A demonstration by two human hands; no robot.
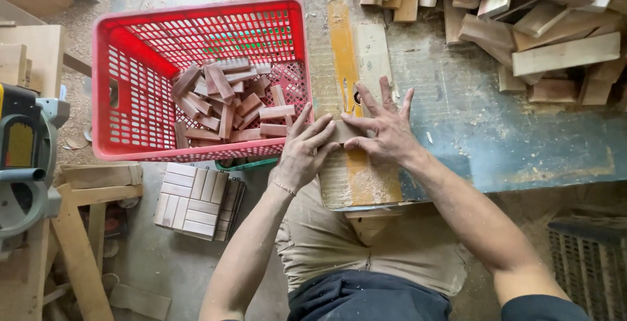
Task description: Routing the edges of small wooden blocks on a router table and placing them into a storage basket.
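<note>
At the near edge of the worktop [496,131], over its dust-coated yellow guide plate [356,164], we press a small wooden block [344,130] flat between both hands. Our left hand [305,152] lays its fingers on the block's left end; our right hand [385,128] spreads over its right end, thumb along the front. Neither grip is clenched: both rest part-open on the piece. We judge this the positioning step; the next move calls for steady, even pressure. Just left stands the red crate [196,79] of cut blocks [225,105].

left hand [305,153] flat, fingers together | right hand [384,128] fingers spread
</note>
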